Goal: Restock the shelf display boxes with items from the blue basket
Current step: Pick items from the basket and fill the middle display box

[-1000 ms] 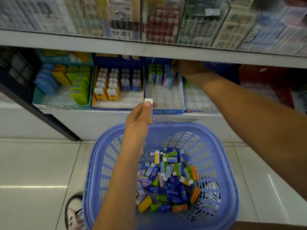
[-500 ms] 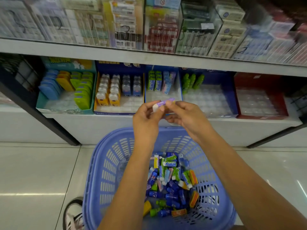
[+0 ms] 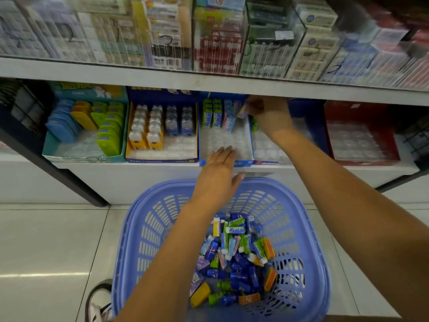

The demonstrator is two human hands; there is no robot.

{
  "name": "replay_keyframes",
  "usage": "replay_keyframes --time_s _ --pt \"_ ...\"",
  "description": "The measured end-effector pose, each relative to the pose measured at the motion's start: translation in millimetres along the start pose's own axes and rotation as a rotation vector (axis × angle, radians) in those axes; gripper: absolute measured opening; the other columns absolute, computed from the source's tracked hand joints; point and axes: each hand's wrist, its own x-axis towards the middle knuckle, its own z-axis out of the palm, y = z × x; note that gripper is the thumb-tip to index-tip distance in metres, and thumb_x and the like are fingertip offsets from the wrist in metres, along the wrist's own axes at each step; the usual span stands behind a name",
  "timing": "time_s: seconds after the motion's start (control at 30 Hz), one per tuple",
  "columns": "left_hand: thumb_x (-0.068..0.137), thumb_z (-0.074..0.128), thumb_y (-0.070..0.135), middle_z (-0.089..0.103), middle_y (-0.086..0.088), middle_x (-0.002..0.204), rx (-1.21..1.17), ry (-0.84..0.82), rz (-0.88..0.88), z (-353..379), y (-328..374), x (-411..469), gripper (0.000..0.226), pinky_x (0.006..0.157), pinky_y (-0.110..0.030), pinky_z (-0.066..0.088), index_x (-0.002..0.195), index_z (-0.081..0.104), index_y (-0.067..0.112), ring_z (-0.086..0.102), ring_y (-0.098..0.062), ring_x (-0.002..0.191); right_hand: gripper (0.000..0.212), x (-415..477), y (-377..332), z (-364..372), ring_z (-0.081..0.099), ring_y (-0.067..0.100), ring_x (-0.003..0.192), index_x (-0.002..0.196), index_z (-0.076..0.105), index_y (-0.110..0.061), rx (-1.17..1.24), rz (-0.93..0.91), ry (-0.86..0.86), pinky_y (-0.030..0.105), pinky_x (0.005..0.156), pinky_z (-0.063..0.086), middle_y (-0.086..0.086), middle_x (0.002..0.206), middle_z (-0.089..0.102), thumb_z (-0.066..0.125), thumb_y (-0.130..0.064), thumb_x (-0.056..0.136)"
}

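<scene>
A blue basket on the floor holds several small candy packs in blue, green, orange and purple. On the lower shelf, the middle display box has green, blue and pink packs standing at its back. My right hand reaches into the back of that box and pinches a small purple pack beside the standing packs. My left hand hovers flat with straight fingers over the box's front edge, holding nothing.
A teal display box with blue, yellow and green cases and an orange-edged box of small bottles stand to the left. A blue box and a red box lie to the right. A shelf edge overhangs. My shoe is beside the basket.
The purple pack passed from my left hand to my right, which carried it up into the back of the middle box. My left hand opened and moved toward the box front.
</scene>
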Motion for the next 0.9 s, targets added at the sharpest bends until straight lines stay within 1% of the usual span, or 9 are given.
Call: replay_keyframes --time_s 0.07,0.13,0.2,0.3,0.37,0.47,0.67,0.77,0.9 --pt "0.099 0.045 0.036 0.019 -0.005 0.159 0.012 0.016 0.017 1 -3 1 0.063 0.119 -0.027 0.001 0.15 0.019 0.01 0.013 -0.019 0.147 0.019 13 4 6 0.061 0.024 0.104 0.102 0.068 -0.01 -0.02 -0.004 -0.077 0.029 0.091 0.046 0.012 0.108 0.069 0.056 -0.02 0.091" --pt "0.099 0.045 0.034 0.018 -0.005 0.159 0.024 0.014 0.032 1 -6 2 0.063 0.119 -0.027 0.002 0.15 0.019 0.01 0.013 -0.019 0.147 0.026 26 7 7 0.058 0.024 0.111 0.114 0.063 -0.015 -0.084 0.002 -0.141 0.029 0.092 0.043 0.01 0.118 0.064 0.053 -0.029 0.094" --pt "0.099 0.045 0.033 0.017 -0.004 0.159 0.035 0.005 0.038 1 -6 3 0.063 0.119 -0.026 0.001 0.151 0.017 0.01 0.011 -0.018 0.147 0.028 35 8 5 0.055 0.023 0.114 0.118 0.062 -0.018 -0.108 -0.015 -0.219 0.025 0.091 0.041 0.008 0.123 0.062 0.054 -0.03 0.094" --pt "0.1 0.043 0.032 0.014 -0.004 0.16 0.053 -0.001 0.036 2 -6 2 0.063 0.118 -0.026 -0.001 0.151 0.015 0.01 0.009 -0.018 0.148 0.024 41 7 4 0.056 0.022 0.112 0.114 0.062 -0.012 -0.063 -0.043 -0.311 0.022 0.087 0.041 0.009 0.119 0.062 0.058 -0.02 0.092" --pt "0.1 0.043 0.032 0.013 -0.004 0.16 0.056 0.001 0.035 2 -6 3 0.063 0.119 -0.026 -0.001 0.151 0.014 0.01 0.009 -0.018 0.148 0.024 43 8 4 0.055 0.023 0.113 0.114 0.063 -0.013 -0.045 -0.039 -0.319 0.021 0.088 0.041 0.008 0.121 0.062 0.057 -0.022 0.093" --pt "0.1 0.043 0.029 0.013 -0.004 0.16 0.038 -0.003 0.04 1 -6 3 0.062 0.119 -0.027 0.0 0.151 0.014 0.01 0.008 -0.018 0.148 0.028 45 9 2 0.052 0.019 0.115 0.117 0.064 -0.017 -0.02 -0.001 -0.285 0.009 0.075 0.037 0.003 0.126 0.06 0.059 -0.027 0.092" --pt "0.1 0.045 0.028 0.013 -0.003 0.16 0.036 -0.005 0.043 3 -7 3 0.062 0.12 -0.027 0.0 0.151 0.015 0.01 0.007 -0.018 0.148 0.031 51 10 7 0.05 0.014 0.115 0.109 0.068 -0.02 0.052 0.1 -0.32 0.017 0.087 0.035 -0.001 0.124 0.06 0.071 -0.032 0.081" --pt "0.099 0.045 0.027 0.014 -0.004 0.16 0.029 -0.008 0.052 2 -9 3 0.062 0.118 -0.025 -0.002 0.151 0.016 0.01 0.008 -0.017 0.148 0.029 54 10 12 0.051 0.02 0.118 0.11 0.067 -0.015 0.025 0.102 -0.305 0.02 0.092 0.037 0.004 0.124 0.06 0.069 -0.029 0.084" --pt "0.1 0.044 0.027 0.015 -0.004 0.159 0.017 0.002 0.073 -3 -5 0 0.06 0.118 -0.024 0.003 0.151 0.018 0.01 0.009 -0.017 0.148 0.032 51 0 12 0.05 0.03 0.119 0.117 0.062 -0.009 -0.156 0.071 -0.346 0.037 0.103 0.039 0.013 0.128 0.057 0.058 -0.029 0.092"
